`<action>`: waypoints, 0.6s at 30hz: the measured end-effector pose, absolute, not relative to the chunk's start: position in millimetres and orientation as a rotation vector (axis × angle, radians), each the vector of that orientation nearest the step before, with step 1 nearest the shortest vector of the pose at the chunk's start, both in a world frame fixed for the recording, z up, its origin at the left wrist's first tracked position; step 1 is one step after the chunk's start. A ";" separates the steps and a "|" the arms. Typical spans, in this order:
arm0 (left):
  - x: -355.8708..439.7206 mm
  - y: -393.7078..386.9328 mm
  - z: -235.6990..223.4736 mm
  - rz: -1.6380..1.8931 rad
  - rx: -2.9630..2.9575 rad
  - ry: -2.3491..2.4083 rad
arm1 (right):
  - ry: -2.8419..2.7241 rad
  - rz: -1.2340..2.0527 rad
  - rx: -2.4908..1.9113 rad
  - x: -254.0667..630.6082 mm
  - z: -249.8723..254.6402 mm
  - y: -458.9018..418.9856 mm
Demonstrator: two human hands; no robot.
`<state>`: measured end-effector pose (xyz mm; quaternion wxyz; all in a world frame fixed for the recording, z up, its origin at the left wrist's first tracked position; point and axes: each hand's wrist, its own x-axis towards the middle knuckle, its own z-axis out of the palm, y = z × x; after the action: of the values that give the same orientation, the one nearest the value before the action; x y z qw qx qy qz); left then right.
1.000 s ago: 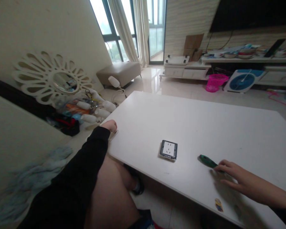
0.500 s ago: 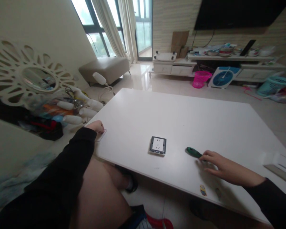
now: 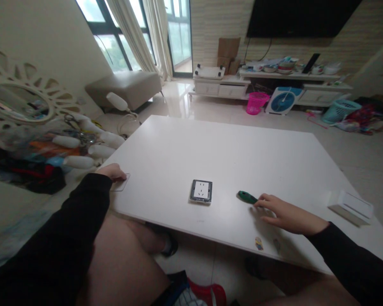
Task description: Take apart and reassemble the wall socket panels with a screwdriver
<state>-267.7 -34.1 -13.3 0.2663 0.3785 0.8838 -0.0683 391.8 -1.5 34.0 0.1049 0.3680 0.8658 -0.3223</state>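
Observation:
At the left edge of the white table, my left hand (image 3: pixel 114 171) is closed with its fingertips on a thin white square cover plate (image 3: pixel 124 183), which lies on the tabletop; part of the plate is hidden under the hand. A wall socket (image 3: pixel 201 191) with a white face and dark surround lies face up near the front middle. Right of it is a screwdriver with a green handle (image 3: pixel 246 196). My right hand (image 3: pixel 279 212) hovers over the rear of that handle, fingers stretched and thumb apart, the fingertips at or close to it. The screwdriver's shaft is hidden.
A white box (image 3: pixel 351 207) sits at the table's right side. Small stickers (image 3: pixel 258 243) are near the front edge. Lamp shades (image 3: pixel 78 162) and clutter crowd the left side. Beyond the table are a pink basket (image 3: pixel 256 103), a fan (image 3: pixel 282 101) and a grey bench (image 3: pixel 127 87).
The view has turned a little to the right, so things appear further left. More of the cover plate shows beside my left hand. My right hand stays at the screwdriver.

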 end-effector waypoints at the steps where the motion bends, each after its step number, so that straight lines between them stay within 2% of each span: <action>1: -267.1 -33.8 -13.5 -0.260 0.976 2.373 | 2.553 -0.950 1.086 392.1 33.5 -1.6; 10: -260.7 -30.9 -13.4 -0.417 0.947 2.326 | 2.582 -0.959 1.088 396.0 27.7 -1.6; 18: -260.8 -34.0 -13.4 -0.270 1.151 2.330 | 2.570 -0.929 1.094 391.9 33.4 -4.6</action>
<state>-260.8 -34.0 -13.4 0.2615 0.4251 0.8608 -0.0998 391.9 -4.6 33.4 0.0989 0.3698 0.8688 -0.3142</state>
